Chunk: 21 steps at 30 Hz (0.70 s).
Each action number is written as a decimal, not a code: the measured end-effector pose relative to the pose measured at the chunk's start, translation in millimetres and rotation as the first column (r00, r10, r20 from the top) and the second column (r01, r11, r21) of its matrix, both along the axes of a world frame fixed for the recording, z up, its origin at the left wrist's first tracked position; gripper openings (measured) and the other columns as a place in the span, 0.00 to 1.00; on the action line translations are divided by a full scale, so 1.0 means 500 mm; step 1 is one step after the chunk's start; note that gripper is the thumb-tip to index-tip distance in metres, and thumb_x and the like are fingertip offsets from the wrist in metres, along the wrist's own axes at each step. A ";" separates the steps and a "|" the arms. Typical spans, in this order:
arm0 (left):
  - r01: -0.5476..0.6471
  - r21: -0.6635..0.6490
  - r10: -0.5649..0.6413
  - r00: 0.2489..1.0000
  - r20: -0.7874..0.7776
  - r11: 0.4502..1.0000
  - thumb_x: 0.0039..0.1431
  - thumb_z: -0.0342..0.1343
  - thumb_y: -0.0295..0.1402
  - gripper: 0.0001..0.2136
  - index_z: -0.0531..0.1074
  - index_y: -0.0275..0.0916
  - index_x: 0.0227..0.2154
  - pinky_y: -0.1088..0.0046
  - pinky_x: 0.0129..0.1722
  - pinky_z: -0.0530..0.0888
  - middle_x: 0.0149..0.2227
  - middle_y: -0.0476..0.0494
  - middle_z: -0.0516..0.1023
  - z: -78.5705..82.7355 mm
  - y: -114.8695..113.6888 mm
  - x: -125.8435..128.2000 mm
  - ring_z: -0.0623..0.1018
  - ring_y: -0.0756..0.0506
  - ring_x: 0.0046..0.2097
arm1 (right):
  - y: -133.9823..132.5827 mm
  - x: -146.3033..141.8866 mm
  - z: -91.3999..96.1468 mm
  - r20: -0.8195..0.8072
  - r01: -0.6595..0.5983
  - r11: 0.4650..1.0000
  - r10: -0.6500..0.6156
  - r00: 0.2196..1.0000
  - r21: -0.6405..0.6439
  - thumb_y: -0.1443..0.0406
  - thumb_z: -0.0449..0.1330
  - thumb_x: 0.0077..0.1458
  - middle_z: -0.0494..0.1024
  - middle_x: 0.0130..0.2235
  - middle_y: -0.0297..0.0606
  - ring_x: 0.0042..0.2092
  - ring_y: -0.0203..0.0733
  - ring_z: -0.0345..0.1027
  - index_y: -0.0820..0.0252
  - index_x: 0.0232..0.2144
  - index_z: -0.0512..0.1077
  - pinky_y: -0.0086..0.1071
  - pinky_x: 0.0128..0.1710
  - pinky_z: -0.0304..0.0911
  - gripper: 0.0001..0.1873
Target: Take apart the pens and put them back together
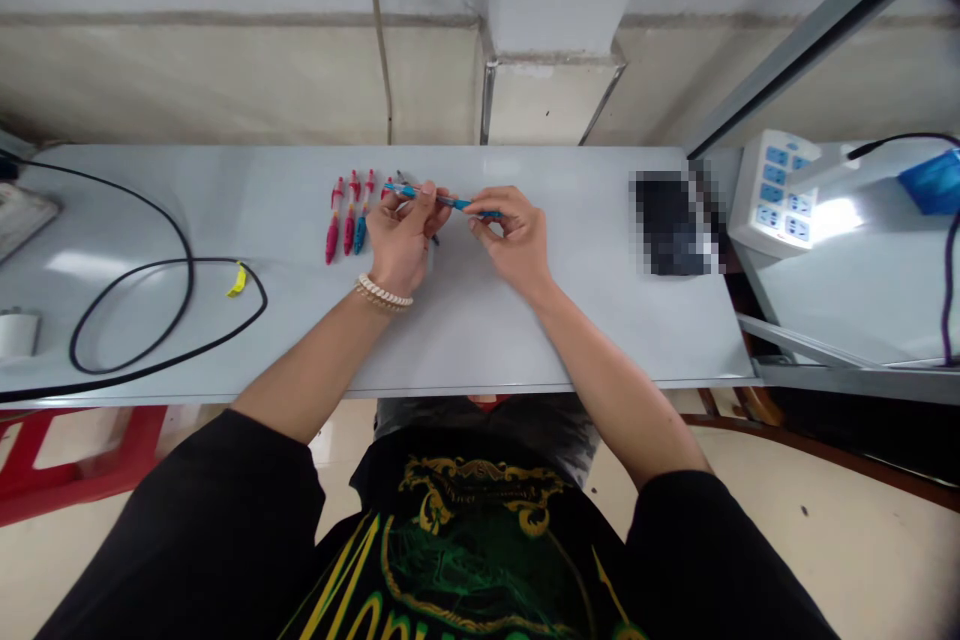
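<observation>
A blue pen [456,205] is held above the table, lying nearly level across both my hands. My left hand [401,238] is closed around its left part, thumb on top, and the tip end sticks out to the left. With a pinch of thumb and fingers, my right hand [516,232] grips the pen's right end, partly hiding it. Beside my left hand several pens lie in a row on the table: a pink pen [332,238] at the far left, another pink one [349,232], and one with a blue grip [360,235]. More are partly hidden behind my left hand.
A looped black cable [191,260] with a yellow tag [238,280] lies on the left of the table [480,350]. At the right are a dark, pixelated object [667,220] and a white power strip [772,192]. A wall stands behind.
</observation>
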<state>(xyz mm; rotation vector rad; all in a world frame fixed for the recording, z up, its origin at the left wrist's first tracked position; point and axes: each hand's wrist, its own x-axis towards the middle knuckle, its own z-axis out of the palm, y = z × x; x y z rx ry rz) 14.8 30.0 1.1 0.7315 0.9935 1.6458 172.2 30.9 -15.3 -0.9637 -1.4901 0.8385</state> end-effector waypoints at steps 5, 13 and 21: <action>-0.017 -0.017 0.017 0.999 -0.045 1.000 0.61 0.77 0.39 0.14 0.77 0.40 0.34 0.66 0.49 0.85 0.39 0.42 0.86 0.000 0.000 0.005 0.87 0.44 0.43 | 0.002 0.007 0.004 -0.009 -0.040 0.994 0.039 0.999 -0.105 0.43 0.65 0.68 0.82 0.39 0.39 0.38 0.40 0.78 0.56 0.45 0.81 0.35 0.38 0.79 0.23; -0.006 0.025 0.007 0.998 -0.067 1.000 0.58 0.78 0.44 0.17 0.77 0.41 0.34 0.67 0.47 0.85 0.37 0.47 0.86 -0.004 0.003 0.005 0.86 0.47 0.41 | -0.004 0.008 0.008 -0.037 -0.070 0.990 0.066 0.997 -0.122 0.41 0.66 0.67 0.82 0.38 0.38 0.34 0.37 0.77 0.55 0.47 0.81 0.34 0.35 0.77 0.25; -0.188 0.053 0.184 0.979 0.084 0.981 0.76 0.58 0.21 0.18 0.73 0.40 0.27 0.68 0.43 0.81 0.30 0.54 0.85 0.022 0.025 -0.024 0.84 0.53 0.37 | 0.010 0.019 0.016 -0.231 0.088 0.990 -0.112 0.966 -0.113 0.48 0.72 0.62 0.81 0.31 0.35 0.27 0.35 0.74 0.57 0.41 0.81 0.33 0.29 0.76 0.20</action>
